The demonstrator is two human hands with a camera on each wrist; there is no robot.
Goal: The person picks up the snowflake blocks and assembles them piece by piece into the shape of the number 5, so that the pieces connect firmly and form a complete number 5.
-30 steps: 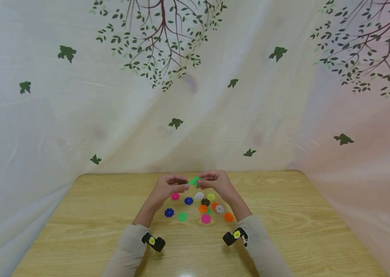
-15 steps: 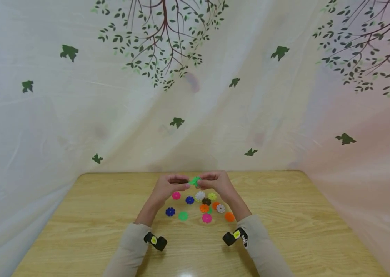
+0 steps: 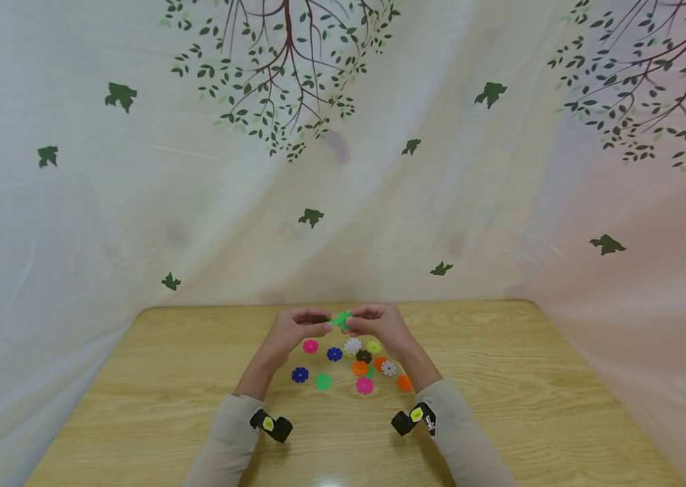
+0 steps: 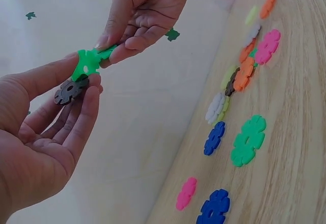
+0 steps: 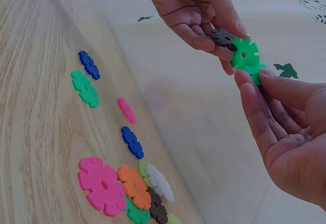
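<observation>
Above the far part of the table, my left hand (image 3: 295,330) and right hand (image 3: 383,325) meet at a small chain of notched plastic flower discs. My left thumb and fingers pinch a green flower disc (image 4: 87,63), with a dark brown flower disc (image 4: 71,90) slotted to it below, against the left fingers. The right thumb and fingertips pinch a second green piece (image 5: 253,75), set at an angle to the first green one and meeting its edge. Fingertips partly cover the second green piece.
Loose flower discs lie on the wooden table (image 3: 166,392) beneath the hands: blue (image 3: 300,375), green (image 3: 323,382), pink (image 3: 364,385) and orange (image 3: 404,383) among them. Several others overlap in a pile with a white disc (image 3: 388,368). A printed cloth (image 3: 343,257) hangs behind the table.
Both hands stay in place with the discs. The green pieces turn slightly between the fingertips, and the head view shifts a little.
</observation>
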